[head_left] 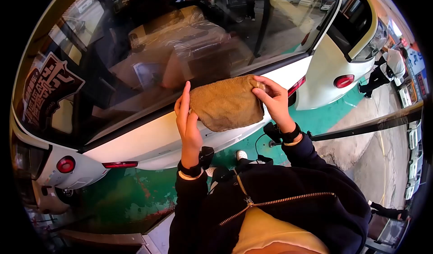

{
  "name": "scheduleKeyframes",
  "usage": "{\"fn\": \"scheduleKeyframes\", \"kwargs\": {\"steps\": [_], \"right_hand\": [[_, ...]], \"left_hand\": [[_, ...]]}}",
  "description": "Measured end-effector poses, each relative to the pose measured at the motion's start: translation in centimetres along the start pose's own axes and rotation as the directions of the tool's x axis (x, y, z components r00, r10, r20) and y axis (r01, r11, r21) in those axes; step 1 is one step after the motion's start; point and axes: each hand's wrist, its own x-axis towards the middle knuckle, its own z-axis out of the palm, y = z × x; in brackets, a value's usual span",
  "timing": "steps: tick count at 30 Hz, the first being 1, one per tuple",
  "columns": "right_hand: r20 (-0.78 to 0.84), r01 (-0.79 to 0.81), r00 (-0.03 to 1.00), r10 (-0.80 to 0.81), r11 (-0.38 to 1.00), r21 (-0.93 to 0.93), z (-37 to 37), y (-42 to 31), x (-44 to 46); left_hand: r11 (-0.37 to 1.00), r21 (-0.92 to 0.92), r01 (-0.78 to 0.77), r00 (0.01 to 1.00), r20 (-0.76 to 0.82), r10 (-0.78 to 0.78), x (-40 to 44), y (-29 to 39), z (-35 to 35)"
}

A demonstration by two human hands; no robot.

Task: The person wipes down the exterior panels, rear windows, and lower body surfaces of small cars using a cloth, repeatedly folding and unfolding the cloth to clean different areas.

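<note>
Stretched between my two hands is a brown cloth (228,104), held up in front of a white car's rear. My left hand (186,121) grips its left edge, with the index finger pointing up along the side. At the upper right corner, my right hand (275,99) pinches the cloth between thumb and fingers. Behind the cloth lie the car's dark rear window (149,73) and its white body panel (140,145). Whether the cloth touches the car I cannot tell. Black bands with small devices sit on both wrists.
Another white car (324,85) stands to the right, and part of one (76,166) shows at the left. A dark pole (370,130) crosses the right side. The green floor (131,195) is worn. A person (383,71) stands at the far right.
</note>
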Motion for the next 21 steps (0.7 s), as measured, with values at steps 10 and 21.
{"fn": "scheduleKeyframes", "kwargs": {"steps": [10, 21], "right_hand": [[0.2, 0.616, 0.715, -0.669, 0.469, -0.633, -1.0, -2.0, 8.0], [0.099, 0.362, 0.84, -0.534, 0.414, -0.835, -3.8, 11.8, 2.6]], "left_hand": [[0.313, 0.707, -0.634, 0.715, 0.382, 0.586, 9.3, 6.2, 6.3], [0.312, 0.864, -0.395, 0.887, 0.272, 0.372, 2.2, -8.4, 14.3]]}}
